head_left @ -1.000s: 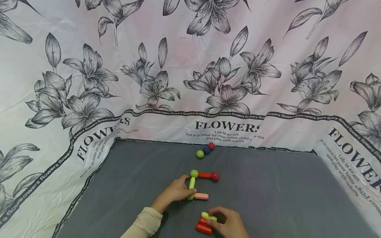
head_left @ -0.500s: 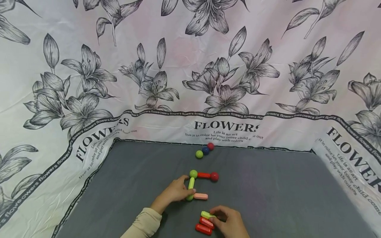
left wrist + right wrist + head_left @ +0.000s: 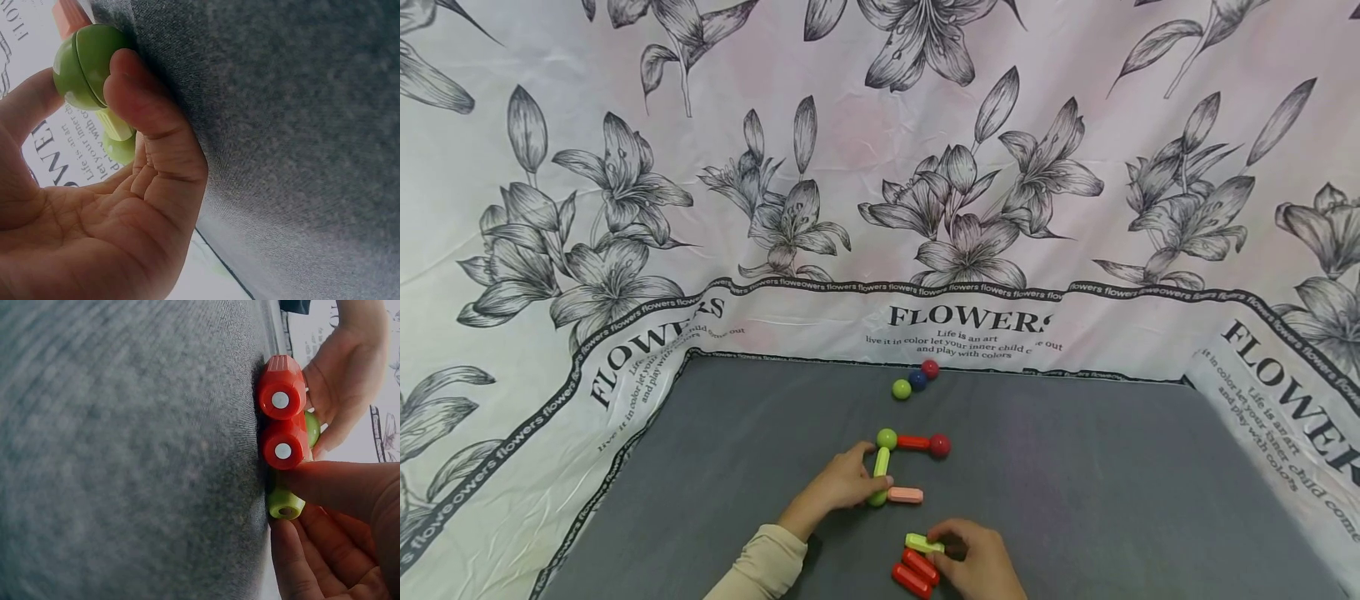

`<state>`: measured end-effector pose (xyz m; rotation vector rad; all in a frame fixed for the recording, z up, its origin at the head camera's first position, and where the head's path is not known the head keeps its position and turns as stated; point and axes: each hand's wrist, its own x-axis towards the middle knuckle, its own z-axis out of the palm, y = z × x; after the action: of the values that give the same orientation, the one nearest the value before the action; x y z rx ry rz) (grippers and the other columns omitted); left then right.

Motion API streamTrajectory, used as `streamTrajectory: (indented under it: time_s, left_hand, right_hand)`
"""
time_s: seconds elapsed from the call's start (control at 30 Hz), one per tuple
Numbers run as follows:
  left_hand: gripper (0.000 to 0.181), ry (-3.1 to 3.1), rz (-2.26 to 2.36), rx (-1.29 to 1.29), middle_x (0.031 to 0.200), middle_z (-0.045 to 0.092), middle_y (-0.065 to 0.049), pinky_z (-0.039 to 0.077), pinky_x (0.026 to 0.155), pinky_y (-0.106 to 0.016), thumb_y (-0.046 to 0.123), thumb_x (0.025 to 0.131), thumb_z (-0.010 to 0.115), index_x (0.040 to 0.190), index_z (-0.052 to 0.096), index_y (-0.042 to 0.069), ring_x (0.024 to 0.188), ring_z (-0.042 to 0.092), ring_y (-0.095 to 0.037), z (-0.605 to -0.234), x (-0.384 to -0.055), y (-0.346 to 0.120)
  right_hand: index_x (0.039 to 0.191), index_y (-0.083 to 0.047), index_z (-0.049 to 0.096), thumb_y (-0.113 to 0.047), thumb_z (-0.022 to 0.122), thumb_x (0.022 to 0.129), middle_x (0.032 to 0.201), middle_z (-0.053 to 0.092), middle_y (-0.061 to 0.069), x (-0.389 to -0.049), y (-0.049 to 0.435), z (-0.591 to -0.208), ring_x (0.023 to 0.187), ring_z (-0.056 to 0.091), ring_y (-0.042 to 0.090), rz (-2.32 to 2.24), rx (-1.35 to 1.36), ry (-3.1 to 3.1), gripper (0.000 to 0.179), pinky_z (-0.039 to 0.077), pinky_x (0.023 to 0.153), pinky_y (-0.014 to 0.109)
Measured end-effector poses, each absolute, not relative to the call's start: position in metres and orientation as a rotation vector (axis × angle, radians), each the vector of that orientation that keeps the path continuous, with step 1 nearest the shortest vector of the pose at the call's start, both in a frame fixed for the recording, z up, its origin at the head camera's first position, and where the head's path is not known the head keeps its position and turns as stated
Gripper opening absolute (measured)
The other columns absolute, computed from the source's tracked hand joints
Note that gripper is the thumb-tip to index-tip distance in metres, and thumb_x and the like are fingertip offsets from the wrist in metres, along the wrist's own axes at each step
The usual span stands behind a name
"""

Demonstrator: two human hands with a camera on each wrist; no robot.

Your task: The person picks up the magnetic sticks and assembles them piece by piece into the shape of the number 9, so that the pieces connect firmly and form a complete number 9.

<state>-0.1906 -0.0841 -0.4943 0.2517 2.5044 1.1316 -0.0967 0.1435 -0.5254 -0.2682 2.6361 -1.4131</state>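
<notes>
My left hand (image 3: 842, 481) pinches a green ball (image 3: 90, 65) at the near corner of a magnetic stick-and-ball shape. From that ball a yellow-green stick (image 3: 882, 463) runs away to another green ball (image 3: 887, 438), and a pink stick (image 3: 906, 495) points right. A red stick (image 3: 913, 442) joins the far green ball to a red ball (image 3: 940, 446). Near the front, my right hand (image 3: 976, 557) pinches a loose yellow-green stick (image 3: 286, 504) between thumb and index finger. Beside it lie two red sticks (image 3: 281, 399), side by side, with pale round ends.
A green ball (image 3: 901, 389), a blue ball (image 3: 917, 380) and a red ball (image 3: 930, 368) stand in a row at the back of the grey table surface (image 3: 1060, 467). Behind them hangs a flower-printed cloth (image 3: 820, 325).
One red stick has shifted against the other, closing the gap between them. My right thumb has come off the red stick onto the yellow-green one. My left hand stays in place.
</notes>
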Motion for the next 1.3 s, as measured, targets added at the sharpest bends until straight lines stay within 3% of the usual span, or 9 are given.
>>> streamTrajectory:
  time_s: [0.33, 0.53, 0.73, 0.9, 1.0, 1.1, 1.3]
  left_hand:
    - [0.068, 2.502, 1.115, 0.248, 0.072, 0.061, -0.002, 0.041, 0.051, -0.027, 0.031, 0.092, 0.072, 0.142, 0.045, -0.005, 0.054, 0.052, -0.012, -0.492, -0.19, -0.084]
    - [0.066, 2.565, 1.099, 0.276, 0.08, 0.064, -0.005, 0.043, 0.055, -0.028, 0.031, 0.091, 0.073, 0.14, 0.048, -0.004, 0.062, 0.056, -0.014, -0.494, -0.193, -0.085]
    - [0.064, 2.652, 1.083, 0.287, 0.1, 0.064, -0.012, 0.048, 0.07, -0.038, 0.031, 0.09, 0.073, 0.139, 0.05, -0.004, 0.085, 0.058, -0.023, -0.495, -0.198, -0.084]
    - [0.068, 2.739, 1.059, 0.293, 0.123, 0.06, -0.02, 0.05, 0.091, -0.053, 0.03, 0.089, 0.074, 0.143, 0.047, -0.002, 0.109, 0.061, -0.034, -0.493, -0.206, -0.075]
    - [0.067, 2.776, 1.035, 0.362, 0.131, 0.057, -0.02, 0.048, 0.099, -0.054, 0.028, 0.089, 0.075, 0.144, 0.048, 0.002, 0.117, 0.059, -0.034, -0.495, -0.214, -0.069]
    - [0.06, 2.798, 1.013, 0.484, 0.131, 0.058, -0.017, 0.048, 0.099, -0.051, 0.024, 0.089, 0.074, 0.142, 0.052, 0.005, 0.114, 0.059, -0.03, -0.497, -0.222, -0.064]
    - [0.036, 2.867, 0.929, 0.654, 0.109, 0.065, -0.01, 0.048, 0.08, -0.036, 0.016, 0.089, 0.074, 0.123, 0.068, 0.008, 0.09, 0.058, -0.018, -0.502, -0.231, -0.059]
  right_hand:
    - [0.094, -0.015, 0.074, -0.013, 0.083, 0.079, 0.093, 0.073, 0.0, -0.097, 0.146, -0.526, 0.08, 0.068, 0.006, -1.376, -0.308, 2.628, 0.017, 0.054, 0.066, 0.021]
    - [0.093, -0.015, 0.074, -0.013, 0.082, 0.08, 0.093, 0.073, 0.0, -0.097, 0.147, -0.525, 0.08, 0.067, 0.005, -1.36, -0.311, 2.628, 0.016, 0.054, 0.066, 0.021]
    - [0.096, -0.012, 0.074, -0.015, 0.083, 0.08, 0.094, 0.074, 0.0, -0.094, 0.15, -0.518, 0.082, 0.068, 0.006, -1.413, -0.259, 2.62, 0.018, 0.055, 0.068, 0.021]
    - [0.096, -0.012, 0.074, -0.014, 0.084, 0.079, 0.094, 0.074, 0.001, -0.097, 0.151, -0.511, 0.085, 0.068, 0.011, -1.446, -0.071, 2.676, 0.021, 0.058, 0.071, 0.025]
    - [0.095, -0.014, 0.074, -0.011, 0.085, 0.077, 0.093, 0.074, 0.0, -0.103, 0.151, -0.508, 0.085, 0.069, 0.011, -1.428, 0.037, 2.783, 0.021, 0.058, 0.071, 0.026]
    - [0.093, -0.014, 0.074, -0.008, 0.085, 0.077, 0.092, 0.074, 0.001, -0.112, 0.153, -0.506, 0.084, 0.069, 0.012, -1.417, 0.098, 2.891, 0.021, 0.058, 0.071, 0.027]
    - [0.091, -0.012, 0.074, -0.005, 0.085, 0.077, 0.09, 0.075, 0.003, -0.13, 0.157, -0.506, 0.079, 0.069, 0.011, -1.438, 0.097, 3.015, 0.019, 0.056, 0.069, 0.023]
